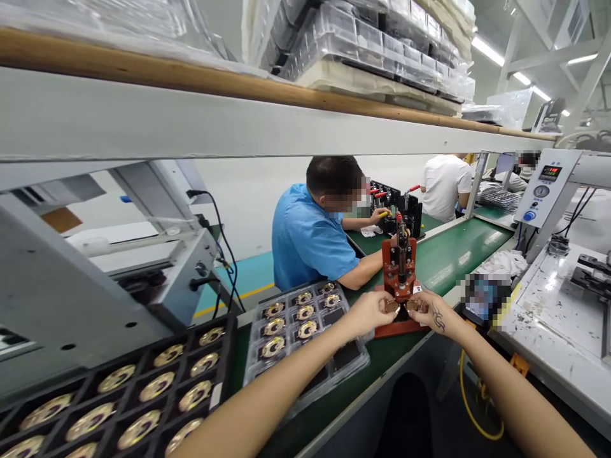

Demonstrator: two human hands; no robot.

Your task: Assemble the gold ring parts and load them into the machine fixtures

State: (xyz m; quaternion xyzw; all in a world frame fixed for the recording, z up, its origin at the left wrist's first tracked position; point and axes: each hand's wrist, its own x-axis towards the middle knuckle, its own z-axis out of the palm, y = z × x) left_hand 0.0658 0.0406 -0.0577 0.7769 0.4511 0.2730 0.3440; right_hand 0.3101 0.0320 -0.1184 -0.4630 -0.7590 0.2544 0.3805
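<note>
An orange-red toggle press (401, 267) stands on the green bench, with both my hands at its base. Between the closed fingers of my left hand (375, 312) is a small round metal part (392, 306). On the other side of the press's centre, my right hand (424, 310) pinches another small round part (411, 306). A clear plastic tray (252, 346) with gold ring-shaped parts (273, 346) lies left of the press, partly behind my left forearm. Further left, a black divided tray (226, 359) holds several larger-looking gold rings (157, 386).
A person in a blue shirt (305, 235) works across the bench, one forearm near the press. A phone-like device (482, 299) and white machine (568, 318) are on the right. A shelf beam (238, 121) crosses above.
</note>
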